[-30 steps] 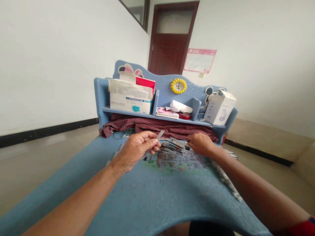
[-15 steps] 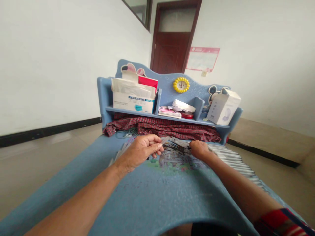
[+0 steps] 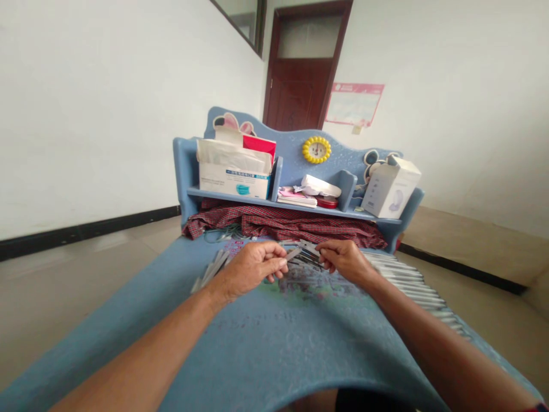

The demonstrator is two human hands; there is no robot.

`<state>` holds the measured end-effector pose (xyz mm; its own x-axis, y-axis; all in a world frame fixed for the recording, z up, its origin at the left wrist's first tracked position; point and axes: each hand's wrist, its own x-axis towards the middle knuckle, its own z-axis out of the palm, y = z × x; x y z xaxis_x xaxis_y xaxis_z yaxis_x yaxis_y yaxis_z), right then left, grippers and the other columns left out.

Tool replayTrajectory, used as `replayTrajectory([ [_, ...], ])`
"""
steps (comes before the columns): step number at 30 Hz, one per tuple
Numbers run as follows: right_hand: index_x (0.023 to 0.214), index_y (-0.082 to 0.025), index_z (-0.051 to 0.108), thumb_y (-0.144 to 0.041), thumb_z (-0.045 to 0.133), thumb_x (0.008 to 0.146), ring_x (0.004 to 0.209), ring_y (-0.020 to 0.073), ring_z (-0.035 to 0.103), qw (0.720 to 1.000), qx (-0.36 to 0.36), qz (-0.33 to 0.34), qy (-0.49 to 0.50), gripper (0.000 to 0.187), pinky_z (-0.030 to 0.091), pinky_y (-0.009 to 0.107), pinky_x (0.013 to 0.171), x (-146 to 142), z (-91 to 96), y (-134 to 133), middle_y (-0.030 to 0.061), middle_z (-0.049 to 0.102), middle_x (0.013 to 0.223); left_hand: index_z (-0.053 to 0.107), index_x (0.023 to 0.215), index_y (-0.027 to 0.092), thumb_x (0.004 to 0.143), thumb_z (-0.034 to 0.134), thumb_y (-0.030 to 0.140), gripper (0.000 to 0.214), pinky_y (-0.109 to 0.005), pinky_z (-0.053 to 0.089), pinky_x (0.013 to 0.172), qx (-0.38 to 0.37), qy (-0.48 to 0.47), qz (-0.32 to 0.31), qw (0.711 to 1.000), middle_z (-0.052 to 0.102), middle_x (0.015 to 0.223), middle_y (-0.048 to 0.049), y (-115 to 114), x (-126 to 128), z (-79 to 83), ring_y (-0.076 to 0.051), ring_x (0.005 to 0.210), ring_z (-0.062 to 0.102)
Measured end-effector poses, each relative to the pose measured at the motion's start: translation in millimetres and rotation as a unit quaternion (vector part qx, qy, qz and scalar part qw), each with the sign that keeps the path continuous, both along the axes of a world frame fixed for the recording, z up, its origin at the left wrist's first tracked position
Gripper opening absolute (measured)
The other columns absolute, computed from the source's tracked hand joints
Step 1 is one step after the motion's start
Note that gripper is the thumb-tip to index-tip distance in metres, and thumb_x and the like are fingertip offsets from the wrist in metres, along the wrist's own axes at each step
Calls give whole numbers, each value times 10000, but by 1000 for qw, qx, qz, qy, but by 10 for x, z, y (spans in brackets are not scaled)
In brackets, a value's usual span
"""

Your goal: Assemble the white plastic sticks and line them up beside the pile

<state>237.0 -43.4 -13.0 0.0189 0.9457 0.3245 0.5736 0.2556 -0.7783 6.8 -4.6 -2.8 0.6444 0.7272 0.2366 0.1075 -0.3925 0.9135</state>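
My left hand (image 3: 260, 264) is closed in a pinch on a slim, pale translucent strip (image 3: 294, 254) that points up and to the right. Opposite it, my right hand (image 3: 343, 260) has its thumb and fingers pressed together; what they hold, if anything, is too small to make out. Between and behind the hands lies a loose pile of thin dark sticks (image 3: 309, 255) mixed with pale strips. Several more pale strips (image 3: 214, 269) lie beyond my left wrist. A long row of pale, slender pieces (image 3: 412, 286) runs along the table's right side, past my right forearm.
The blue table (image 3: 274, 343) has a curved front edge. At its back, a shelf holds a mask box (image 3: 234, 178), papers (image 3: 295, 197), a red tin (image 3: 327, 202) and a white box (image 3: 392, 189). A red checked cloth (image 3: 291, 224) lies under the shelf.
My right hand has moved left from the right side of the pile, closer to my left hand. My left hand has barely moved and still pinches the strip.
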Motion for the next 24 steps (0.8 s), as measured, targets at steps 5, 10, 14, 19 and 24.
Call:
replayTrajectory([
  [5, 806, -152, 533, -313, 567, 735, 437, 93, 537, 983, 12, 81, 167, 179, 434, 211, 412, -242, 101, -111, -8, 612, 591, 561, 866, 126, 761, 548, 301, 204, -250, 476, 551, 0, 12, -6, 1000, 657, 732, -42, -18, 6, 5, -129, 609, 598],
  [10, 875, -161, 494, -354, 576, 759, 559, 146, 622, 960, 25, 113, 253, 240, 458, 238, 459, -403, 164, -206, 47, 671, 713, 569, 847, 132, 752, 551, 302, 195, -238, 466, 541, 7, 18, 0, 1000, 646, 699, -22, -45, 3, 29, -119, 582, 584],
  [14, 893, -170, 485, -382, 560, 776, 681, 165, 642, 960, 41, 101, 259, 254, 456, 222, 475, -499, 161, -246, 55, 664, 796, 582, 846, 135, 746, 556, 295, 191, -232, 464, 540, 5, 18, -8, 1000, 639, 689, -17, -31, -1, 15, -120, 588, 583],
  [19, 848, -188, 450, -392, 566, 775, 695, 172, 643, 949, 45, 123, 286, 246, 471, 231, 482, -609, 112, -260, 29, 649, 761, 582, 854, 144, 762, 542, 304, 189, -229, 462, 543, 15, 17, -24, 999, 633, 700, -10, -13, -8, -12, -117, 591, 582],
  [24, 851, -195, 460, -370, 597, 760, 674, 164, 649, 930, 49, 132, 339, 241, 475, 218, 477, -665, 44, -234, 17, 656, 752, 575, 833, 136, 766, 547, 305, 184, -234, 453, 536, 11, 7, -35, 999, 624, 685, -10, -48, -7, 9, -112, 571, 567],
])
